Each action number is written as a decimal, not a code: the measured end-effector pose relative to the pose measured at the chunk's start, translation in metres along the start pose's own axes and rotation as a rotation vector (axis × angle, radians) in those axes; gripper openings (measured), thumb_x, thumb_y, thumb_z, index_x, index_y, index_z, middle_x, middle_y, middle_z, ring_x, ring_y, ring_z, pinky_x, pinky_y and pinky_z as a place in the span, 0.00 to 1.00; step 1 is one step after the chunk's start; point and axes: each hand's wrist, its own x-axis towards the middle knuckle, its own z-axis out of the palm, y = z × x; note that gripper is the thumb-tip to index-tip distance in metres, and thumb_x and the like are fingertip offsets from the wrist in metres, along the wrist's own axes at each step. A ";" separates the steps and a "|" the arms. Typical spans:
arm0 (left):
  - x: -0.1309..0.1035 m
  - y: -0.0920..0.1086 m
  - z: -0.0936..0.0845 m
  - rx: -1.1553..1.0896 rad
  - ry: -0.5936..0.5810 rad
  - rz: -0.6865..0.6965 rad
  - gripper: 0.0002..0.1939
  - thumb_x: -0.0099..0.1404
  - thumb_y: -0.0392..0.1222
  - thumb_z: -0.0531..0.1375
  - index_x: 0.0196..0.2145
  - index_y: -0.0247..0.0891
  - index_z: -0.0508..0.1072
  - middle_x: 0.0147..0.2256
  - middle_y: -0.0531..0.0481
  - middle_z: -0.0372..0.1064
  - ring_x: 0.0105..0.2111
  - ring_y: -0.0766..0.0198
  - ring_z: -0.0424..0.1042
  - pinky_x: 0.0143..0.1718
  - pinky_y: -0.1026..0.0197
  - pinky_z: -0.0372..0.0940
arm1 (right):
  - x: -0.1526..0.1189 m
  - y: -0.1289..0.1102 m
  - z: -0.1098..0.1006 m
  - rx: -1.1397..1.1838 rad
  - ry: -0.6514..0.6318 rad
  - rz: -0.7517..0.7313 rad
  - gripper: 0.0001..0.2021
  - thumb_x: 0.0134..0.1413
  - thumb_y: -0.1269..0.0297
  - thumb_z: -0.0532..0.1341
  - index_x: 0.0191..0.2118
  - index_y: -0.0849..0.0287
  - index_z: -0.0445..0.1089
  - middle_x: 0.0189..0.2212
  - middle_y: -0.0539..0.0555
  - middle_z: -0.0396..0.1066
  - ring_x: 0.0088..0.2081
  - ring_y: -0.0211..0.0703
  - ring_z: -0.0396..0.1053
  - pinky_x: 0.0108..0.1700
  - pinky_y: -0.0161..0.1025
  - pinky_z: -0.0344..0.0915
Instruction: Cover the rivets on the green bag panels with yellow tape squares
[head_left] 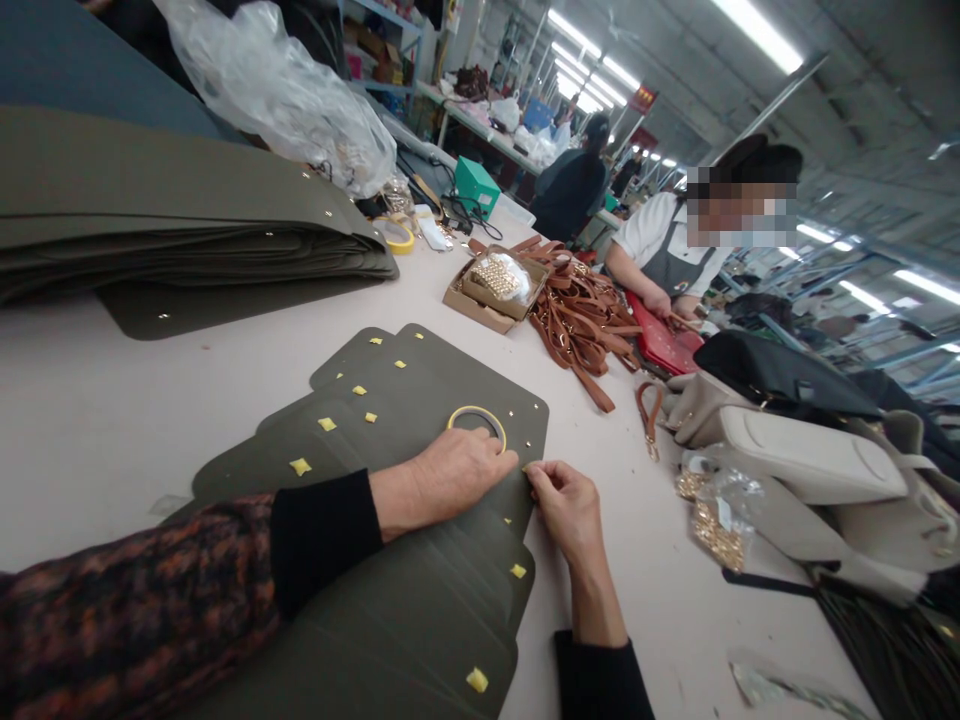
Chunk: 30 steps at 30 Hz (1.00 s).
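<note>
My left hand (pixel 454 478) is closed on a roll of yellow tape (pixel 478 410), which rests above the top panel with its ring showing past my knuckles. Thumb and forefinger of my right hand (pixel 568 505) pinch a tiny bit of yellow tape (pixel 526 469) at the panel's right edge. Beneath both hands, dark olive panels (pixel 480 365) with rounded corners lie fanned out, overlapping. Small yellow tape squares (pixel 300 467) are stuck on several of them. A few small metal studs (pixel 528 443) show near the top panel's right corner.
A folded stack of olive panels (pixel 187 200) lies at left. Beyond are a cardboard box (pixel 484 312) with gold-coloured hardware, brown straps (pixel 581 320) and another tape roll (pixel 397 236). Pale bags (pixel 810 455) and bagged gold-coloured fittings (pixel 716 535) sit at right. A co-worker (pixel 667 240) handles a red item.
</note>
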 end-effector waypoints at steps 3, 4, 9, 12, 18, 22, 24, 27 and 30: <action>0.001 0.000 -0.001 -0.007 -0.009 -0.005 0.08 0.66 0.29 0.51 0.35 0.36 0.68 0.32 0.45 0.71 0.33 0.55 0.71 0.29 0.56 0.67 | 0.002 -0.005 0.003 -0.159 0.041 -0.080 0.13 0.51 0.56 0.59 0.27 0.59 0.74 0.23 0.52 0.73 0.26 0.41 0.68 0.30 0.35 0.61; 0.001 0.000 -0.001 -0.007 -0.010 -0.005 0.08 0.66 0.29 0.51 0.35 0.35 0.68 0.32 0.45 0.71 0.32 0.55 0.71 0.29 0.56 0.67 | 0.003 -0.006 0.004 -0.192 0.049 -0.098 0.12 0.51 0.57 0.58 0.27 0.59 0.74 0.23 0.52 0.74 0.26 0.41 0.69 0.30 0.35 0.61; 0.002 -0.001 -0.002 0.000 0.001 -0.001 0.06 0.65 0.29 0.52 0.35 0.35 0.68 0.31 0.46 0.71 0.32 0.56 0.71 0.28 0.58 0.66 | 0.005 -0.001 0.002 -0.246 0.088 -0.184 0.14 0.52 0.58 0.58 0.42 0.59 0.73 0.19 0.47 0.70 0.22 0.40 0.67 0.28 0.35 0.61; 0.002 -0.003 -0.001 0.007 -0.003 -0.001 0.06 0.65 0.29 0.52 0.35 0.36 0.67 0.31 0.46 0.71 0.32 0.57 0.71 0.28 0.59 0.66 | 0.000 0.009 -0.004 -0.232 0.172 -0.281 0.13 0.55 0.58 0.57 0.41 0.58 0.73 0.26 0.51 0.75 0.27 0.40 0.70 0.33 0.36 0.64; 0.001 -0.006 0.001 0.002 -0.001 0.004 0.06 0.63 0.29 0.53 0.35 0.37 0.68 0.32 0.47 0.71 0.32 0.58 0.71 0.28 0.61 0.64 | -0.007 0.015 0.000 -0.308 0.096 -0.420 0.12 0.58 0.59 0.56 0.35 0.58 0.75 0.32 0.54 0.75 0.34 0.42 0.72 0.40 0.37 0.65; 0.003 -0.024 -0.002 -0.007 0.035 -0.058 0.06 0.65 0.33 0.53 0.38 0.38 0.68 0.34 0.47 0.72 0.33 0.59 0.71 0.30 0.62 0.63 | -0.003 0.006 0.010 -0.381 0.118 -0.254 0.12 0.57 0.59 0.56 0.34 0.56 0.75 0.31 0.54 0.76 0.34 0.44 0.72 0.39 0.39 0.64; 0.005 -0.039 -0.005 0.005 0.069 -0.170 0.07 0.67 0.33 0.51 0.40 0.38 0.68 0.36 0.46 0.72 0.36 0.59 0.72 0.32 0.61 0.64 | 0.000 0.003 0.011 -0.390 0.110 -0.199 0.12 0.57 0.59 0.56 0.33 0.56 0.75 0.31 0.53 0.76 0.34 0.45 0.72 0.37 0.38 0.63; 0.008 -0.056 -0.008 0.015 0.042 -0.306 0.09 0.67 0.34 0.50 0.41 0.39 0.69 0.37 0.45 0.72 0.36 0.58 0.72 0.33 0.60 0.64 | 0.000 -0.001 0.006 -0.383 0.072 -0.208 0.12 0.56 0.59 0.56 0.31 0.56 0.75 0.30 0.53 0.76 0.33 0.44 0.72 0.37 0.38 0.62; 0.009 -0.062 -0.010 0.024 -0.003 -0.333 0.09 0.67 0.34 0.50 0.41 0.39 0.69 0.36 0.44 0.71 0.36 0.57 0.71 0.33 0.59 0.64 | -0.004 -0.004 -0.002 -0.336 -0.021 -0.221 0.10 0.54 0.60 0.58 0.29 0.56 0.75 0.28 0.52 0.76 0.31 0.42 0.71 0.35 0.36 0.62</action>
